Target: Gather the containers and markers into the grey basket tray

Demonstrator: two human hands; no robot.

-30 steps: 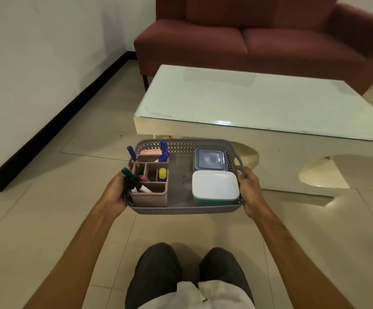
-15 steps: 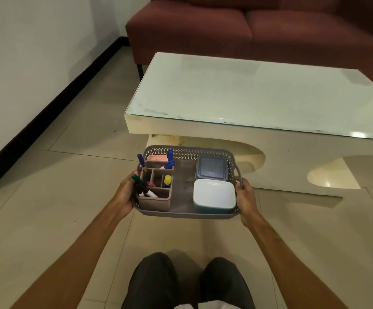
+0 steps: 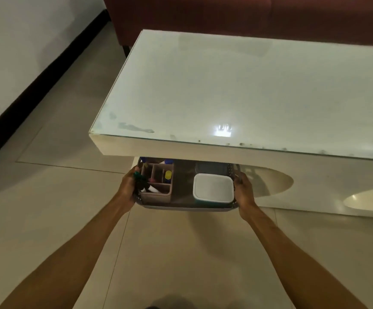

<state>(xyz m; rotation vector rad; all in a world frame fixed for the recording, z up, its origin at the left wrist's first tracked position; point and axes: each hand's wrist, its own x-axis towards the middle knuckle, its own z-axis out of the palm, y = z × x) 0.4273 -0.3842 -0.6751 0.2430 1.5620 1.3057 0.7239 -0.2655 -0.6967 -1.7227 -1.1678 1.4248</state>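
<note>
I hold the grey basket tray (image 3: 182,198) low in front of me, its far half hidden under the coffee table's edge. My left hand (image 3: 128,186) grips its left side and my right hand (image 3: 243,190) grips its right side. Inside, on the left, sits a brown compartment organiser (image 3: 157,184) with markers (image 3: 168,176) standing in it. On the right lies a white-lidded teal container (image 3: 213,188). Behind that one, a grey-lidded container (image 3: 211,168) is partly hidden by the tabletop.
A white coffee table with a glass top (image 3: 237,90) fills the upper middle, with arched cut-outs (image 3: 268,181) below. A dark red sofa (image 3: 203,12) stands behind it. Beige tiled floor (image 3: 47,208) spreads around; a wall with black skirting (image 3: 25,108) runs along the left.
The basket has moved forward and now sits partly beneath the table's front edge. My view has come closer to the table and tilted down. Both hands keep their grip.
</note>
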